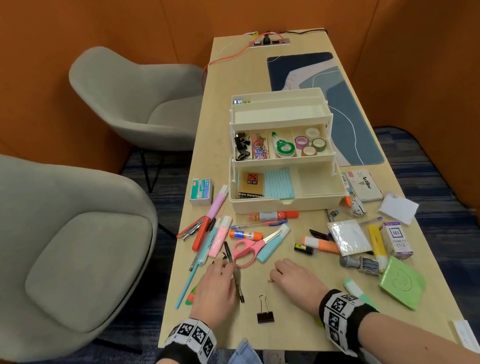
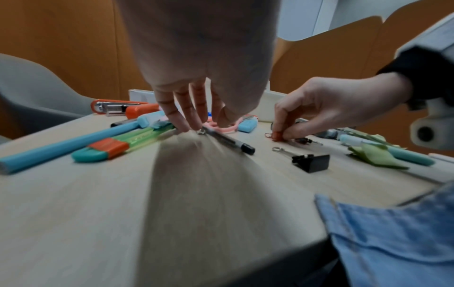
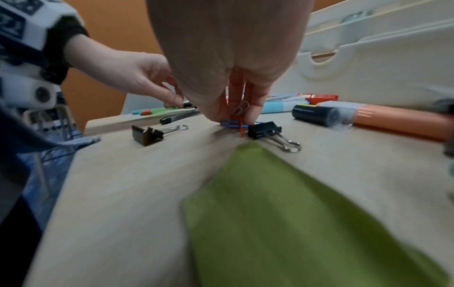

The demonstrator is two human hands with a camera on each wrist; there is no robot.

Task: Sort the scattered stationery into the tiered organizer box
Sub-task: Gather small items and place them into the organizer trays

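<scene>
The cream tiered organizer box [image 1: 288,203] stands open mid-table, holding clips, tape rolls and cards. My left hand [image 1: 227,269] reaches down onto a black pen [image 1: 236,276] beside the pink scissors [image 1: 248,250]. In the left wrist view its fingers [image 2: 190,118] and thumb pinch the pen [image 2: 227,138] near its end. My right hand [image 1: 274,275] pinches an orange paper clip [image 3: 242,109] just above the table. A blue paper clip [image 3: 230,123] and a small black binder clip [image 3: 264,129] lie under that hand. Another black binder clip [image 1: 264,313] lies between my wrists.
Markers, highlighters, glue sticks and a green cutter [image 2: 115,144] lie scattered in front of the box. A green notepad [image 1: 402,284], a stamp, an ink box and an orange highlighter [image 3: 393,121] lie to the right. Two grey chairs [image 1: 68,248] stand to the left.
</scene>
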